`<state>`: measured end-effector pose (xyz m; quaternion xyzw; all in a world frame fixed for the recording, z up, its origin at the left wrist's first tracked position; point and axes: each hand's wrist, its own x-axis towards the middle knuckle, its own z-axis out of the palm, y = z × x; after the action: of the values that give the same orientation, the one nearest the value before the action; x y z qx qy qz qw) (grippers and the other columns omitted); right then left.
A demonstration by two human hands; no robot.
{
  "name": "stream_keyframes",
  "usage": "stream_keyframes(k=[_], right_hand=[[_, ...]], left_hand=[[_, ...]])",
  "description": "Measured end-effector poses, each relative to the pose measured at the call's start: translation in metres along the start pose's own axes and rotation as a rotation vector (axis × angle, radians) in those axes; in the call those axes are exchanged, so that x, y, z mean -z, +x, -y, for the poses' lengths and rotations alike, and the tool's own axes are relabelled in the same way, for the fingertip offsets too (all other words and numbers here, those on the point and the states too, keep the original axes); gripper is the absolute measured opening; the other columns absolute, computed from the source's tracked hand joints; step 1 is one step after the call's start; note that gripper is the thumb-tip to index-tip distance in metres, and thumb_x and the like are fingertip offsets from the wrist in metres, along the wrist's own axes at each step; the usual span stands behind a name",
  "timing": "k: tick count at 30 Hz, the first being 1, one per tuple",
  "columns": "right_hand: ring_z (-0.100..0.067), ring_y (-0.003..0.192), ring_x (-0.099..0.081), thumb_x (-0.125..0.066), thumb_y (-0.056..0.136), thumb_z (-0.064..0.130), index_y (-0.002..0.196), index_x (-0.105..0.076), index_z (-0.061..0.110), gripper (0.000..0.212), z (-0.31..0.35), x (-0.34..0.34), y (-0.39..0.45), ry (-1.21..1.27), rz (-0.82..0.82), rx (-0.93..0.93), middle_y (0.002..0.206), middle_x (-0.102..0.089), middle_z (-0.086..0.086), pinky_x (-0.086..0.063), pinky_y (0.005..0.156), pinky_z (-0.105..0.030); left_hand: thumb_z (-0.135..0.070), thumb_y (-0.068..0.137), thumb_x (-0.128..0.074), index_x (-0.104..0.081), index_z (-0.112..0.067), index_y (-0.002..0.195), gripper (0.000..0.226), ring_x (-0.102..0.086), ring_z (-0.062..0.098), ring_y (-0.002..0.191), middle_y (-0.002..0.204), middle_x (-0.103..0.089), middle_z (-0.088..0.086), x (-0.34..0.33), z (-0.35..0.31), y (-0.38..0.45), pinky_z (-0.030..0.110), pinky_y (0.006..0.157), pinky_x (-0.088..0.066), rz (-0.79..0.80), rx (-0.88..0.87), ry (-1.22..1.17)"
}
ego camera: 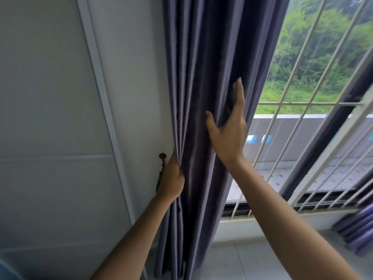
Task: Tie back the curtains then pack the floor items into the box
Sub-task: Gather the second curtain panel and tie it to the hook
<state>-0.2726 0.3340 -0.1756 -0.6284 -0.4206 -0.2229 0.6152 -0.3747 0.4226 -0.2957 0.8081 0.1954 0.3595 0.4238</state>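
A dark purple-grey curtain (203, 63) hangs gathered in folds at the left side of the window. My left hand (171, 178) grips the curtain's left edge beside a brown wall hook (162, 156), from which a dark strap hangs. My right hand (228, 126) lies flat with straight fingers against the curtain's right edge, thumb spread over the front folds. A second curtain (359, 229) of the same cloth shows at the far right, bunched near the floor. No box or floor items are in view.
A white wall (50, 118) with a raised white trim strip fills the left. White window bars (302, 110) cover the glass, with greenery outside. A white sill runs below, and pale floor tiles (238, 259) lie underneath.
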Motion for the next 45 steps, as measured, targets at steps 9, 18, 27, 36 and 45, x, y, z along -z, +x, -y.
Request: stream_keyframes(k=[9, 18, 27, 36, 45], right_hand=[[-0.026, 0.107, -0.061, -0.04, 0.082, -0.01, 0.147, -0.032, 0.017, 0.071, -0.072, -0.018, -0.049, -0.233, 0.335, -0.345, 0.119, -0.064, -0.009, -0.043, 0.086, -0.021], [-0.037, 0.1, -0.062, -0.038, 0.077, -0.009, 0.14, -0.04, 0.013, 0.067, -0.117, -0.017, -0.165, -0.452, 0.634, -0.444, 0.108, -0.068, -0.015, -0.048, 0.077, -0.034], [-0.038, 0.094, -0.063, -0.039, 0.081, -0.005, 0.144, -0.034, 0.018, 0.068, -0.115, -0.022, -0.202, -0.419, 0.71, -0.434, 0.105, -0.068, -0.014, -0.048, 0.072, -0.036], [-0.026, 0.086, -0.064, -0.038, 0.087, -0.004, 0.149, -0.027, 0.02, 0.067, -0.104, -0.041, -0.21, -0.401, 0.716, -0.429, 0.104, -0.066, -0.008, -0.044, 0.065, -0.026], [-0.023, 0.072, -0.063, -0.039, 0.084, -0.007, 0.15, -0.023, 0.021, 0.074, -0.107, -0.047, -0.216, -0.384, 0.717, -0.417, 0.093, -0.066, -0.009, -0.053, 0.06, -0.034]], left_hand=[[0.007, 0.096, -0.034, -0.036, 0.004, 0.14, 0.045, -0.045, 0.026, 0.129, 0.136, -0.049, 0.018, 0.005, 0.008, 0.003, 0.026, 0.109, -0.031, -0.033, 0.048, 0.013], [0.005, 0.097, -0.034, -0.035, -0.003, 0.142, 0.045, -0.044, 0.02, 0.13, 0.137, -0.049, 0.012, 0.003, 0.007, 0.006, 0.019, 0.11, -0.029, -0.027, 0.029, 0.011], [0.0, 0.098, -0.037, -0.041, -0.003, 0.138, 0.04, -0.049, 0.012, 0.119, 0.122, -0.05, -0.005, 0.0, 0.001, 0.007, 0.001, 0.098, -0.033, -0.018, 0.033, -0.037], [-0.014, 0.097, -0.036, -0.04, -0.005, 0.14, 0.044, -0.051, 0.019, 0.124, 0.132, -0.055, 0.011, -0.015, -0.002, -0.002, 0.04, 0.105, -0.042, 0.005, 0.08, -0.036], [-0.02, 0.101, -0.037, -0.041, 0.0, 0.138, 0.042, -0.052, 0.019, 0.122, 0.13, -0.056, 0.014, -0.011, -0.008, -0.008, 0.023, 0.103, -0.039, -0.014, 0.042, -0.113]])
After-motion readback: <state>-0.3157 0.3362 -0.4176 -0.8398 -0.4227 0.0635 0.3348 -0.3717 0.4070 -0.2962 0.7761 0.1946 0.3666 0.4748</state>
